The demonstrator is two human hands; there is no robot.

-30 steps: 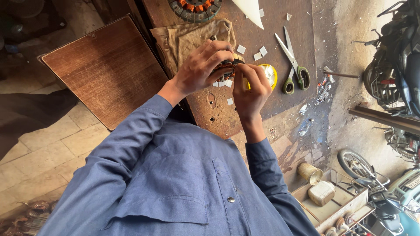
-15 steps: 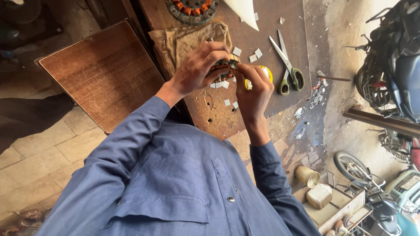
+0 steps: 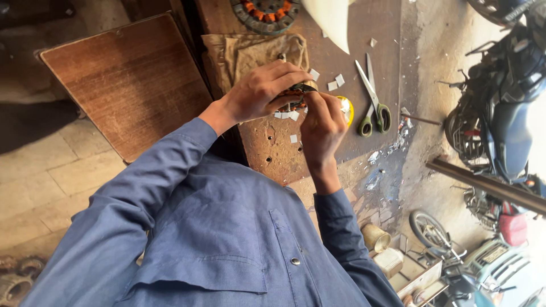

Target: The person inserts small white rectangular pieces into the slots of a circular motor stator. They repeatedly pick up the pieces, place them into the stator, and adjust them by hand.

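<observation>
Left hand (image 3: 263, 91) curls closed over a small round metal part with copper windings (image 3: 297, 95), right hand (image 3: 322, 124) pinching it from below, above the scuffed brown wooden worktop (image 3: 341, 48). White paper scraps (image 3: 292, 116) lie beneath; green-handled steel scissors (image 3: 372, 99) rest toward the right edge.

The small round part (image 3: 298, 94) at the middle of the frame is mostly hidden under the left hand (image 3: 263, 91) and right hand (image 3: 322, 126); its kind cannot be told. The wound stator (image 3: 266, 11) and a white sheet (image 3: 333, 20) are cut off by the top edge.
</observation>
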